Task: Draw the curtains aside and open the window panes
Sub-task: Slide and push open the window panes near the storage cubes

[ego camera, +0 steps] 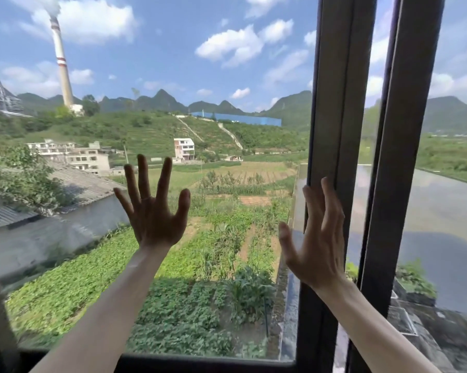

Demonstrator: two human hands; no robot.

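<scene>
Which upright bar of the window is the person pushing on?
Find the tall dark metal window frame right of centre. The right hand rests its fingertips on that nearer upright; the second dark upright further right is untouched, and the left hand presses only glass.

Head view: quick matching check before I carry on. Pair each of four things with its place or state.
Things:
1. left hand
2. right hand
3. chimney
4. blue building

Places or states:
A. fingers on the dark window frame
B. far left, smoking
C. spread flat, fingers splayed, on or near the glass
D. on the hillside, centre

Pairs: 1-C, 2-A, 3-B, 4-D
</scene>
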